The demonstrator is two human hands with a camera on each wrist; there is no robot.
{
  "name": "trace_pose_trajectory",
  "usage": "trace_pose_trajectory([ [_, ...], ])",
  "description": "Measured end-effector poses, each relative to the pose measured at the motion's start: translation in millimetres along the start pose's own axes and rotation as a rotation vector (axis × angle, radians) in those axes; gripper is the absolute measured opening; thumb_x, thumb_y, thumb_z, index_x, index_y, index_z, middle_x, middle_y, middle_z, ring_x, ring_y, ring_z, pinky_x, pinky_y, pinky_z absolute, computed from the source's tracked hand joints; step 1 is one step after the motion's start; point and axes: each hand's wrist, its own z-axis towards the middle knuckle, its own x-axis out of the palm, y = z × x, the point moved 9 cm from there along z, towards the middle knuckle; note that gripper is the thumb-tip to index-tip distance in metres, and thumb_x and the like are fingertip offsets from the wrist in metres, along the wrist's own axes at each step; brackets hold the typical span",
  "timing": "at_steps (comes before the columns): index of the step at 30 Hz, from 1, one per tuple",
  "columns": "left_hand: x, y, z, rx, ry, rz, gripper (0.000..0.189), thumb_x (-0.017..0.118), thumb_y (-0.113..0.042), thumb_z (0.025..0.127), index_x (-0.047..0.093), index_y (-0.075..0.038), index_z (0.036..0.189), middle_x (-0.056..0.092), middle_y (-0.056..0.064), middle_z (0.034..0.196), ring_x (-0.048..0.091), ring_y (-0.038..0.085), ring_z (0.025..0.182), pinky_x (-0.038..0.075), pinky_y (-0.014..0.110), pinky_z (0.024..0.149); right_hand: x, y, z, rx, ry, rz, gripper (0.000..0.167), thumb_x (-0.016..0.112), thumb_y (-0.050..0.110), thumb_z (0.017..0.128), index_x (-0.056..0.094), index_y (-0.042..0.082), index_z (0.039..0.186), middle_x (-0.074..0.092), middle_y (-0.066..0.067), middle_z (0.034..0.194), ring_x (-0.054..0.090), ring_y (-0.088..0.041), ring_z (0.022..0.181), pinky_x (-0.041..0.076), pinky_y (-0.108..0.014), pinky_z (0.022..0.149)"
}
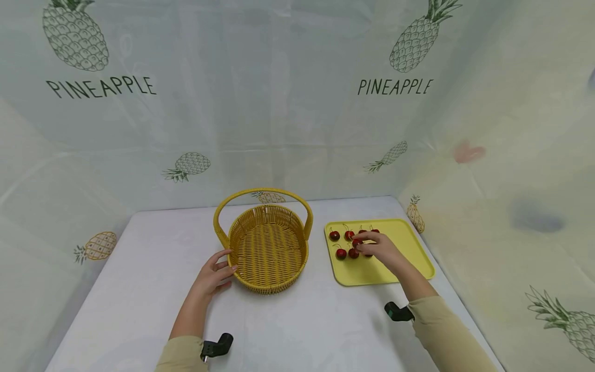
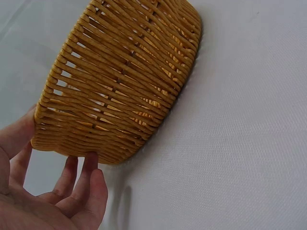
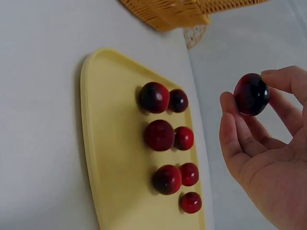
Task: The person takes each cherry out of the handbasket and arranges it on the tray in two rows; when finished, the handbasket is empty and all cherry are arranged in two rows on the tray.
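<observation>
A yellow woven basket (image 1: 268, 250) with a tall arched handle stands on the white table, its inside bare. My left hand (image 1: 211, 279) holds its left side, thumb at the rim and fingertips against the woven wall (image 2: 115, 91). Over a yellow tray (image 1: 411, 245) to the right, my right hand (image 1: 382, 250) pinches a dark red cherry (image 3: 252, 94) between thumb and fingers, raised above the others. Several more cherries (image 1: 341, 253) with thin stems sit on the tray's left part, in rows partly hidden by the right hand in the head view.
The white tabletop (image 1: 297, 330) runs back to a hanging sheet (image 1: 297, 129) printed with pineapples. Another light sheet (image 1: 506, 196) hangs along the right edge. A strip of table separates the basket from the tray.
</observation>
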Motion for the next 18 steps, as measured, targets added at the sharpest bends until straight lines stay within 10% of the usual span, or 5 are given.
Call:
trace_pose_trajectory([
  [18, -0.3, 1.0, 0.9, 0.006, -0.006, 0.009, 0.059, 0.064, -0.006, 0.094, 0.039, -0.014, 0.147, 0.042, 0.029, 0.141, 0.061, 0.025, 0.101, 0.047, 0.051, 0.086, -41.8, -46.8, -4.0, 0.131, -0.222, -0.101, 0.046, 0.066, 0.018, 0.093, 0.056, -0.001, 0.134, 0.047, -0.023, 0.140, 0.053, -0.038, 0.114, 0.042, -0.051, 0.094],
])
